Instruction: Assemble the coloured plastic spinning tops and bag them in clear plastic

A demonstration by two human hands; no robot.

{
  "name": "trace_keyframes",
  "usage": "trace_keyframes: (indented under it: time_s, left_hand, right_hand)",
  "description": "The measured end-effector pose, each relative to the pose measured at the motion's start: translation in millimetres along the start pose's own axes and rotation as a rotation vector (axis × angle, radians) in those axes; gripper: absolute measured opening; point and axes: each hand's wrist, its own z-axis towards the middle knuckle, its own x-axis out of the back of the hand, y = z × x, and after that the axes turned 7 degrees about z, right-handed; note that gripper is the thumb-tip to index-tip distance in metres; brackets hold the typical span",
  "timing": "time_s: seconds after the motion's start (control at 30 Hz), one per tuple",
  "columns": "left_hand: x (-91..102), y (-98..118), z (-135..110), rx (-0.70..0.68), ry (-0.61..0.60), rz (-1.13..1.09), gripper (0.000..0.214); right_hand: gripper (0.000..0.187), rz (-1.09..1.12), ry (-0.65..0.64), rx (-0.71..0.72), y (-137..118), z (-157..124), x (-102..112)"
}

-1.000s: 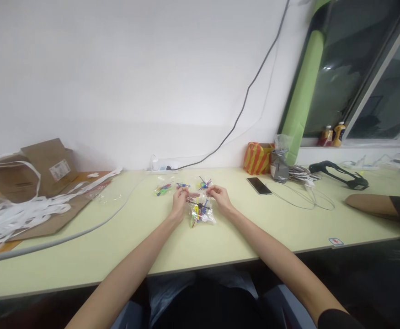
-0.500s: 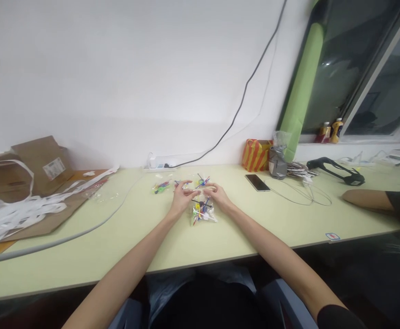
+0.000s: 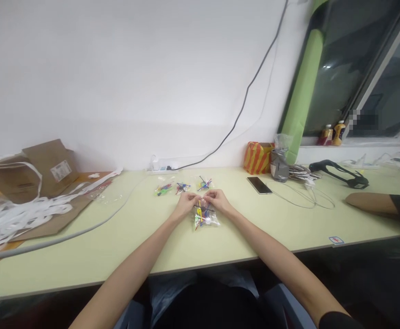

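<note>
My left hand (image 3: 187, 203) and my right hand (image 3: 216, 200) meet over a clear plastic bag (image 3: 205, 218) of small coloured pieces on the pale green table (image 3: 220, 242). Both hands have their fingers pinched together at the bag's top edge. What sits between the fingertips is too small to name. Beyond my hands lie three small coloured bundles: one (image 3: 163, 188) at the left, one (image 3: 182, 187) in the middle, one (image 3: 205, 184) at the right.
A flattened cardboard box (image 3: 42, 169) and a heap of white strips (image 3: 11, 217) lie at the left. A grey cable (image 3: 83, 230) crosses the table. A phone (image 3: 259, 185), a striped orange bag (image 3: 257, 157) and wires (image 3: 309, 194) sit right. Another person's arm (image 3: 371, 202) rests at the far right.
My hands have drawn closer together and back toward me, from the small bundles to the top of the clear bag.
</note>
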Motion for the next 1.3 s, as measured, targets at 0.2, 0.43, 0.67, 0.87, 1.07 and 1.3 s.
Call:
trace_keyframes:
  time_s: [0.2,0.43,0.67,0.87,1.07,1.3]
  left_hand:
    - [1.7,0,6,0.007,0.037,-0.006,0.034]
    - [-2.3,11,-2,-0.014,0.001,-0.051,0.049]
    - [1.8,17,-10,-0.018,0.010,-0.049,0.050]
    - [-5.2,14,-10,-0.038,0.032,-0.001,0.041]
    - [-12.2,11,-11,-0.076,0.053,0.089,0.037]
    - [-13.9,19,-19,-0.178,0.092,0.274,0.032]
  right_hand:
    - [0.028,-0.060,0.048,0.030,4,9,6]
    - [0.030,-0.077,0.138,0.069,1,13,23]
    - [0.040,-0.120,0.329,0.109,-22,39,87]
    - [0.030,-0.324,0.419,-0.050,-14,80,114]
    - [0.026,-0.583,0.558,-0.099,-4,111,115]
    - [0.066,-0.905,0.660,-0.078,-25,138,106]
